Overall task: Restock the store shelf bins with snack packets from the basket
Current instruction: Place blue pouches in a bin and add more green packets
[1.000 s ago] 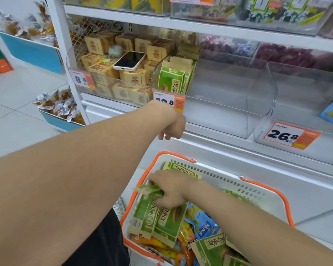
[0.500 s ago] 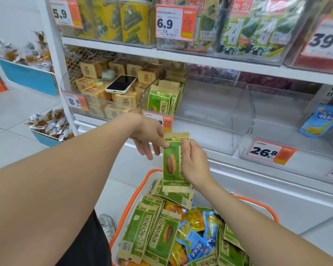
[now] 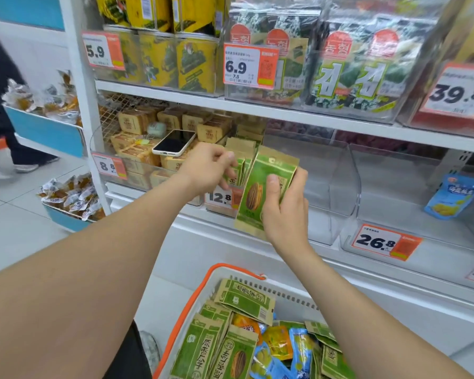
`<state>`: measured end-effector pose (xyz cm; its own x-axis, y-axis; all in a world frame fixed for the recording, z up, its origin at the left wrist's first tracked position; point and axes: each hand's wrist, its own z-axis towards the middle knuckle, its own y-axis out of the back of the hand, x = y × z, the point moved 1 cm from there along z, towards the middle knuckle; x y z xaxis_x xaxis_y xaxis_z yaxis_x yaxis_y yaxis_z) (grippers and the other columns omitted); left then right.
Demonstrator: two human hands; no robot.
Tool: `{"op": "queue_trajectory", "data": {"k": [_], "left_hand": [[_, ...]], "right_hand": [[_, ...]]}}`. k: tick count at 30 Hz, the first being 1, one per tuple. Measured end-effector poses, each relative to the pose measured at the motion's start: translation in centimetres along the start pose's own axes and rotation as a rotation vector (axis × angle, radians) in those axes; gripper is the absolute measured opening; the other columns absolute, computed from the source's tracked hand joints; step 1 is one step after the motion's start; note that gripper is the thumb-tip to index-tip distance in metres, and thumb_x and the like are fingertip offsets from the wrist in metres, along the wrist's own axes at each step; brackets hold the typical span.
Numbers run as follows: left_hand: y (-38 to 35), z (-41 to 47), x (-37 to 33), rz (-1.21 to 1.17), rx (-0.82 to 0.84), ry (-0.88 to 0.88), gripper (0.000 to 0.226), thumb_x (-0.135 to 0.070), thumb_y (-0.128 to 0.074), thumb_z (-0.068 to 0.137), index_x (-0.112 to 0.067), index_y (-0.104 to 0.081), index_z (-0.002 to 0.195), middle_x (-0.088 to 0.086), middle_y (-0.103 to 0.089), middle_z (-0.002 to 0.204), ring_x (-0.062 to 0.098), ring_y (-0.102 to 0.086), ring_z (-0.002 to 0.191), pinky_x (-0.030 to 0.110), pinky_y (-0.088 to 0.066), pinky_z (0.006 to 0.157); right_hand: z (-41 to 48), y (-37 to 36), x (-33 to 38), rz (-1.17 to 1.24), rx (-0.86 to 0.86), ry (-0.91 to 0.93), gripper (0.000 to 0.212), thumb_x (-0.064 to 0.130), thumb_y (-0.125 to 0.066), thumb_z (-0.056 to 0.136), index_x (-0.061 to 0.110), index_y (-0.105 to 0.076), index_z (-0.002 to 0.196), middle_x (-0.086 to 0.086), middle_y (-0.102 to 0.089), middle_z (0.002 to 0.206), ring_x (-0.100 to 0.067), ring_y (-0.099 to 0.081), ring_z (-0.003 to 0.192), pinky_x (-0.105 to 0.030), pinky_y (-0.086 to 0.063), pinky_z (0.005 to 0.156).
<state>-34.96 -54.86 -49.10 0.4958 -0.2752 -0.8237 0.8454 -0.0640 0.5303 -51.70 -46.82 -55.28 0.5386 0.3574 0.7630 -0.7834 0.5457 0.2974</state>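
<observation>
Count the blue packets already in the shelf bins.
1: a blue packet leaning in the clear bin behind the 26.8 price tag, far right. Others may be out of frame.

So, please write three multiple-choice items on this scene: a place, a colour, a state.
1. Where is the smartphone?
A) on tan packets in the 8.8 bin
B) on the floor
C) on the top shelf

2. What colour is the basket rim?
A) blue
B) orange
C) black

3. The right hand is
A) open
B) gripping a green sunflower-seed packet
C) holding a can

Key: 1A, it lies flat on them; 2B, the rim shows orange; 3B, thumb and fingers curl round it.
</observation>
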Motion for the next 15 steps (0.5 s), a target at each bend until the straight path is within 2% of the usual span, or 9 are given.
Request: {"op": "queue_trajectory", "data": {"k": [1,3,5,6,11,15], "left_hand": [[0.3,0.2,0.3,0.052,-0.08,-0.011,0.018,-0.009,-0.053,0.105,-0.011,-0.071,0.106,0.007,-0.076,0.095,0.018,-0.072,0.067,0.022,-0.052,0.05],[0.7,0.5,1.3,0.2,-0.121,-0.02,0.036,0.008,-0.049,0.093,-0.016,-0.071,0.11,0.003,-0.071,0.103,0.02,-0.07,0.09,0.029,-0.061,0.071],[0.9,0.8,2.3,0.348,-0.08,-0.031,0.043,0.008,-0.05,0.089,-0.022,-0.069,0.114,-0.001,-0.07,0.109,0.019,-0.065,0.105,0.038,-0.058,0.093],[0.9,0.8,2.6,0.403,-0.059,-0.041,0.045,0.007,-0.052,0.089,-0.025,-0.068,0.116,-0.003,-0.07,0.112,0.019,-0.064,0.108,0.04,-0.057,0.097],[1.1,1.1,3.0,0.486,-0.005,-0.031,0.056,0.005,-0.061,0.087,-0.029,-0.06,0.131,-0.006,-0.067,0.113,0.02,-0.063,0.106,0.045,-0.059,0.093],[1.3,1.3,3.2,0.518,-0.014,-0.025,0.054,0.001,-0.063,0.089,-0.032,-0.057,0.131,-0.009,-0.065,0.109,0.02,-0.063,0.105,0.047,-0.06,0.089]], "right_hand": [[0.5,-0.1,0.7,0.04,-0.006,0.025,0.019,0.039,-0.038,0.11,0.027,-0.037,0.125,0.014,-0.064,0.098,-0.017,-0.063,0.082,-0.042,-0.05,0.072],[1.4,-0.3,2.1,0.123,0.013,0.074,0.023,0.033,-0.037,0.112,0.024,-0.033,0.132,0.017,-0.062,0.103,-0.008,-0.062,0.085,-0.034,-0.047,0.073],[2.1,-0.5,3.1,0.17,0.025,0.101,0.026,0.031,-0.043,0.111,0.026,-0.034,0.135,0.019,-0.064,0.106,-0.006,-0.065,0.091,-0.034,-0.05,0.077],[2.3,-0.6,3.5,0.176,0.007,0.117,0.027,0.032,-0.047,0.11,0.028,-0.036,0.134,0.018,-0.066,0.106,-0.008,-0.066,0.093,-0.037,-0.053,0.079],[3.2,-1.1,4.0,0.124,-0.082,0.227,0.025,0.024,-0.061,0.104,0.027,-0.045,0.123,0.008,-0.068,0.098,-0.017,-0.065,0.088,-0.041,-0.053,0.074],[4.4,-1.8,2.9,0.085,-0.001,0.253,0.024,0.016,-0.056,0.105,0.025,-0.043,0.123,0.006,-0.066,0.1,-0.02,-0.062,0.088,-0.037,-0.051,0.074]]}}
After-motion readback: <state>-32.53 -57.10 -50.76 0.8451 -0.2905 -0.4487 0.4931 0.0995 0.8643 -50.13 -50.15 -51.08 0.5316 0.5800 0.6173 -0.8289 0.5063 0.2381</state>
